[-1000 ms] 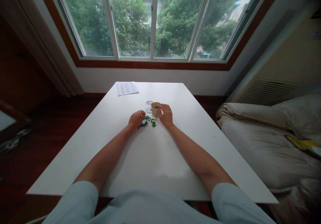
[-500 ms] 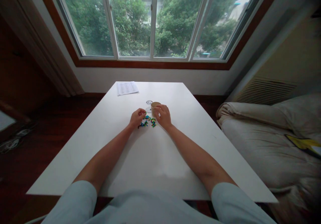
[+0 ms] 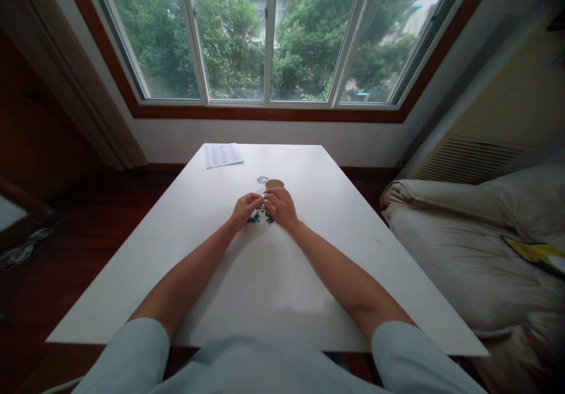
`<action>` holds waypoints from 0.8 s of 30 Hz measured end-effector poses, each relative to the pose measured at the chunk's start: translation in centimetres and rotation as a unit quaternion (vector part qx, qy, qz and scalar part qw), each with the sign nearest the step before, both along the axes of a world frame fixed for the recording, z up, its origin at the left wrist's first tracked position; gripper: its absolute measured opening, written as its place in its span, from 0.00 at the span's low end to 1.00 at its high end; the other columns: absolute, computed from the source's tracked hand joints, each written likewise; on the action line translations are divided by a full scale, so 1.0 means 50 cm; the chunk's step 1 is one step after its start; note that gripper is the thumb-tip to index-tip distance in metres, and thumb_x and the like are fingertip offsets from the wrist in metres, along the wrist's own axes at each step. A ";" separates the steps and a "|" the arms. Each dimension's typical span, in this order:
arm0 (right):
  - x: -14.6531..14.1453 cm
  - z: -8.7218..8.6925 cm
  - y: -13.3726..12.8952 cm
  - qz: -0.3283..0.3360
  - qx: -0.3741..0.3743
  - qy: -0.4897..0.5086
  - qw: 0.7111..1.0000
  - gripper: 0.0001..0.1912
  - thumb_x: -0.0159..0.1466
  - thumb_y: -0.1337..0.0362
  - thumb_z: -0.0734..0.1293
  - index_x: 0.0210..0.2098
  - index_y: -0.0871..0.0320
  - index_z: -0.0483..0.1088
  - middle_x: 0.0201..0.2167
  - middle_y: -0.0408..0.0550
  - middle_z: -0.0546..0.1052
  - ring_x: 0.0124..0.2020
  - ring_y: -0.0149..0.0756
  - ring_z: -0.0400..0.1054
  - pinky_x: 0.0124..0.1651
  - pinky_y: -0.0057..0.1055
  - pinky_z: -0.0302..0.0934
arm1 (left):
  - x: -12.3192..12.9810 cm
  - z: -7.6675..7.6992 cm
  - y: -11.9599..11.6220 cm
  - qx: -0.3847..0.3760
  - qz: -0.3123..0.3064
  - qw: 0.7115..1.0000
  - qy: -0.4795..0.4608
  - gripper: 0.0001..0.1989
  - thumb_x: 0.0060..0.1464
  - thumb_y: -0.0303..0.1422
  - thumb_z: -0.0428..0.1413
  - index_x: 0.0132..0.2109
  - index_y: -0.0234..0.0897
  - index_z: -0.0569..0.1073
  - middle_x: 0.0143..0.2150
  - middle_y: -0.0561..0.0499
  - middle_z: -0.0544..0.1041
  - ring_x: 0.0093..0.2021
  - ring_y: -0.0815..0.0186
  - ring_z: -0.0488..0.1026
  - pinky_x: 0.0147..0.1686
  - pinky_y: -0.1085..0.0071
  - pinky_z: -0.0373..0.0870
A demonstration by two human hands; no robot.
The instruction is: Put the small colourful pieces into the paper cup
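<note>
My left hand [image 3: 246, 210] is closed in a pinch over the white table, its fingertips close to those of my right hand. My right hand [image 3: 281, 208] is curled, with thumb and fingers drawn together. A tiny green bit shows where the fingertips come together; its kind is too small to tell. Below the hands lie small pieces in blue, green and yellow, some left [image 3: 253, 218] and some right [image 3: 269, 218], partly covered by the fingers. Just behind my right hand stands a light-brown cup [image 3: 275, 184], its lower part hidden.
A clear round disc-like thing [image 3: 262, 180] lies behind the hands, left of the cup. Printed papers [image 3: 224, 155] rest at the far left of the white table [image 3: 282, 288]. A cushioned sofa [image 3: 459, 247] stands at right, below the window's level.
My right hand has left the cup's rim and come left and nearer, towards my left hand. The left hand has shifted slightly right, bringing the fingertips together.
</note>
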State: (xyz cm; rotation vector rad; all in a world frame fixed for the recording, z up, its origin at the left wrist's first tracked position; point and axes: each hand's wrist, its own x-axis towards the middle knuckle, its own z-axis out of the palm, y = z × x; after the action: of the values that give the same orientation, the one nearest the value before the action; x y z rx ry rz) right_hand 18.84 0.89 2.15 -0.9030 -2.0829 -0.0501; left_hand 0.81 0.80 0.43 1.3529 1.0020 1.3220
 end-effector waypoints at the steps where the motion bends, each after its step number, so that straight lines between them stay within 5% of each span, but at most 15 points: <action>1: 0.000 0.000 0.000 0.001 -0.001 0.000 1.000 0.10 0.70 0.60 0.64 0.45 0.53 0.76 0.52 0.53 0.75 0.57 0.46 0.65 0.60 0.45 0.58 | 0.001 -0.001 0.000 0.005 0.000 1.000 0.001 0.22 0.48 0.49 0.65 0.40 0.35 0.75 0.32 0.51 0.78 0.32 0.68 0.73 0.35 0.70 0.70; 15: 0.006 0.001 0.012 -0.040 -0.009 0.055 0.998 0.08 0.69 0.60 0.64 0.41 0.53 0.76 0.42 0.52 0.75 0.49 0.46 0.65 0.55 0.45 0.60 | -0.003 -0.006 -0.001 0.061 0.039 0.991 0.115 0.14 0.58 0.44 0.57 0.39 0.36 0.75 0.33 0.50 0.78 0.33 0.67 0.73 0.36 0.70 0.70; 24: 0.037 0.012 0.055 -0.118 -0.058 0.176 0.976 0.10 0.68 0.59 0.64 0.40 0.57 0.74 0.31 0.47 0.72 0.36 0.40 0.64 0.43 0.36 0.61 | -0.011 -0.018 -0.020 0.206 0.042 0.894 0.397 0.07 0.59 0.31 0.55 0.37 0.39 0.78 0.37 0.48 0.78 0.41 0.62 0.71 0.47 0.64 0.67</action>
State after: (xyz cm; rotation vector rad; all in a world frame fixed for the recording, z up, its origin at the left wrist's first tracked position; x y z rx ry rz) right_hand 20.71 3.64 2.76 -1.1384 -1.6583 0.1011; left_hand 0.26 -0.20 -0.49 2.3023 1.3644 1.0726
